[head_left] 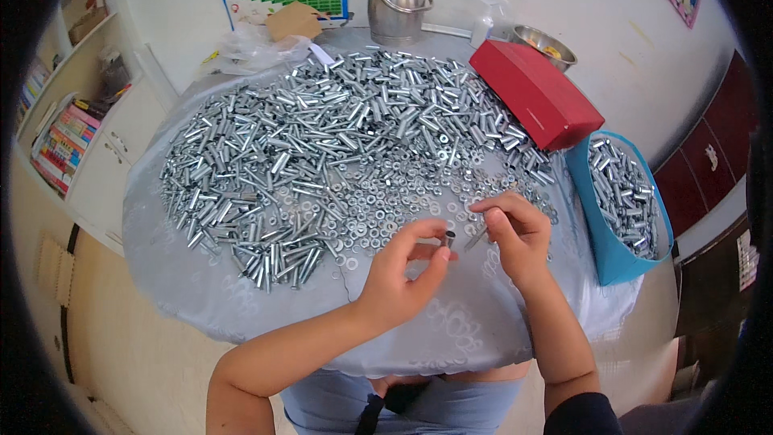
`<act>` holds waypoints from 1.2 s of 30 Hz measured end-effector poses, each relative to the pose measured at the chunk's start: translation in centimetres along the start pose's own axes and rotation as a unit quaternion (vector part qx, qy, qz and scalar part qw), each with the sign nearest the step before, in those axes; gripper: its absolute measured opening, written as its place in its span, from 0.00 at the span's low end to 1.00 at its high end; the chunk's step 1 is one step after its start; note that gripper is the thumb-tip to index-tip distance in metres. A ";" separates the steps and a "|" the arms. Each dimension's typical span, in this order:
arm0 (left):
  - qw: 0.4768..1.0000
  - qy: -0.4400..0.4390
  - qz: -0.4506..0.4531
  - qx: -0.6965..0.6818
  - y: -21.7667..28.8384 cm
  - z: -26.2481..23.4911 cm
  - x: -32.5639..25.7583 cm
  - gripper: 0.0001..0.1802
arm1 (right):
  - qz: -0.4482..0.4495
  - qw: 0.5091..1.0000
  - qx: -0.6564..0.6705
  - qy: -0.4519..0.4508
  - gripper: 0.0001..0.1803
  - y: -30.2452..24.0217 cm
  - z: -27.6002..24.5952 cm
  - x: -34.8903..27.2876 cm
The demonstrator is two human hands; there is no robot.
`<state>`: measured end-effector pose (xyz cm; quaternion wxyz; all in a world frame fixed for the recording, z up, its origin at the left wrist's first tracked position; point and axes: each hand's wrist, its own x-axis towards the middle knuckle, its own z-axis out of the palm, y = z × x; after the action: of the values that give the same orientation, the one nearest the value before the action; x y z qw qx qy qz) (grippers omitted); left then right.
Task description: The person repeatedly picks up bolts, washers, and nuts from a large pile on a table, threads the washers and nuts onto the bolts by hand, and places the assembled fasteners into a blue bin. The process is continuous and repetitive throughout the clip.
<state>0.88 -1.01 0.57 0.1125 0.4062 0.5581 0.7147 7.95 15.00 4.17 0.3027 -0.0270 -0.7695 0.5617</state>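
Right over the near edge of the round surface (241, 306), which is draped in a pale grey cloth, the two hands meet. The left hand (398, 270) is curled, thumb and fingertips pinched around a short metal sleeve (449, 239) held upright, its dark open end facing up. The right hand (515, 234) is also closed in a pinch, gripping a thin bolt (477, 238) whose tip slants down toward the sleeve; the two parts sit just beside each other, and whether they touch cannot be told. Both forearms come in from the lower edge, bare, the right one ending in a dark sleeve cuff.

Beyond the hands, a wide heap of silvery bolts and sleeves (322, 129) covers most of the surface, with a scatter of small washers and nuts (378, 209) lying between the heap and the hands. A long red box (535, 93) lies tilted at the far right of the surface, touching the heap. Just right of the surface, a blue bag (608, 242) stands open, partly filled with assembled metal pieces (624, 193). At the far edge stand a steel lidded pot (397, 4) and a steel bowl (543, 44), with a crumpled clear plastic bag (250, 48) to the left. A bookshelf (64, 137) stands off to the left.
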 end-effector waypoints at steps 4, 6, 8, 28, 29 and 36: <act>0.998 0.004 -0.065 -0.009 -0.3 0.4 -0.2 0.22 | -0.013 0.999 0.043 0.004 0.07 -0.2 0.7 -0.2; 0.997 -0.020 -0.066 0.016 -0.4 0.2 -0.3 0.22 | -0.011 0.998 0.059 0.017 0.07 -0.2 1.1 -0.3; 0.997 -0.033 -0.066 0.021 -0.5 0.1 -0.1 0.23 | -0.027 0.999 0.029 0.015 0.07 0.4 1.0 -0.2; 0.880 0.039 -0.347 -0.322 -0.2 -1.2 1.2 0.14 | -0.037 0.999 0.009 0.021 0.06 0.3 1.0 -0.5; 0.878 0.032 -0.348 -0.328 -0.3 -1.2 1.1 0.13 | -0.036 0.999 0.003 0.024 0.06 0.2 1.0 -0.4; 0.858 0.008 -0.349 -0.377 -0.3 -1.2 1.1 0.12 | -0.037 0.999 -0.022 0.034 0.08 0.4 1.2 -0.1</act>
<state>-0.73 -1.06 0.73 0.4945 0.1062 0.3523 0.7874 7.36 14.12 3.54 0.3485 -0.0239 -0.7714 0.5319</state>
